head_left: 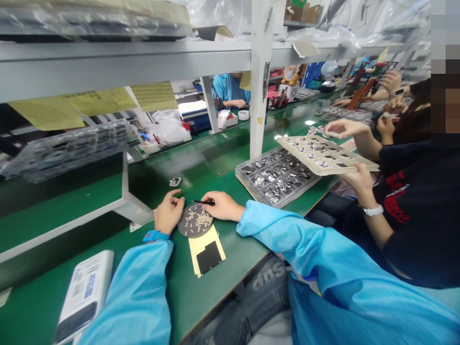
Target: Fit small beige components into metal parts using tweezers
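A round dark mesh dish (187, 229) lies on the green bench with several small beige pieces (203, 220) scattered in it. My right hand (223, 206) pinches thin black tweezers (204, 202) over the dish's far edge, their tip pointing left. My left hand (167, 212) is beside the dish's left rim, thumb and index finger curved with a gap between them. Whether it touches the rim, I cannot tell. Beyond the hands sits a small silver-and-white part (175, 181). Partly under the dish is a yellow sheet (197, 261) bearing a black patch (209, 258).
A clear compartment tray (247, 188) of metal parts stands to the right. Next to it a co-worker holds a beige tray (341, 168). A white device (86, 282) lies front left, near a raised shelf's metal leg (134, 211). A white post (257, 110) rises ahead.
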Available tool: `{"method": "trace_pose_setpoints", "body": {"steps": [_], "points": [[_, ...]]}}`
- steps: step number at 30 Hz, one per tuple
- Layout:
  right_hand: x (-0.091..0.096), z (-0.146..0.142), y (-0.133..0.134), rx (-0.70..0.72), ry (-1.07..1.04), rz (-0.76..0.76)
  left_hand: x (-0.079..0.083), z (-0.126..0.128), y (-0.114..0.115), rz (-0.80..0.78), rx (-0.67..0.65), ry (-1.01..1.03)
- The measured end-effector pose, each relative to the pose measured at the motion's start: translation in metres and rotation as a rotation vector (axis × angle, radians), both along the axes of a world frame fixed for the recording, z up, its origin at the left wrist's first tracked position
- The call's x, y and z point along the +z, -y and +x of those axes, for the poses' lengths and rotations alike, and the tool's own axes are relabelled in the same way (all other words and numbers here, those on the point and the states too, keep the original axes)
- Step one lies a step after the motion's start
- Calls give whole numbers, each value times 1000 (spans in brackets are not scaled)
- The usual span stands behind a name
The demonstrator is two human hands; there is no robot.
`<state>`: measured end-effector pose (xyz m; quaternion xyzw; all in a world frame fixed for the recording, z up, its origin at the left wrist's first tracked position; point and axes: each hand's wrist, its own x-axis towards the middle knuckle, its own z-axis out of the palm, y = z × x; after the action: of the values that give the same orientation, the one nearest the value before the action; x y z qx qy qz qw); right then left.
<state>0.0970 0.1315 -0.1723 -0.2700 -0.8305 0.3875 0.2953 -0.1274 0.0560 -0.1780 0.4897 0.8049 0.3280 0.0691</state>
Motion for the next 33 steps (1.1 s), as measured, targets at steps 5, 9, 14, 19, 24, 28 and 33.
{"method": "trace_pose_setpoints", "body": {"steps": [5,9,14,19,24,28,33], "points": [[1,0,1,-11,9,2,5,5,1,-12,-7,5],[-1,-1,0,-23,16,-6,11,11,1,-11,-7,12],[-4,1,8,25,-34,-55,22,27,12,-32,2,26],[-17,4,3,45,-79,-89,21,31,17,-58,7,35],[-31,1,-8,44,-32,-71,18,26,16,-63,29,7],[-21,4,-1,28,-38,-85,28,33,18,-70,4,-5],[13,10,19,79,-99,-99,39,43,22,-18,-33,43]]}}
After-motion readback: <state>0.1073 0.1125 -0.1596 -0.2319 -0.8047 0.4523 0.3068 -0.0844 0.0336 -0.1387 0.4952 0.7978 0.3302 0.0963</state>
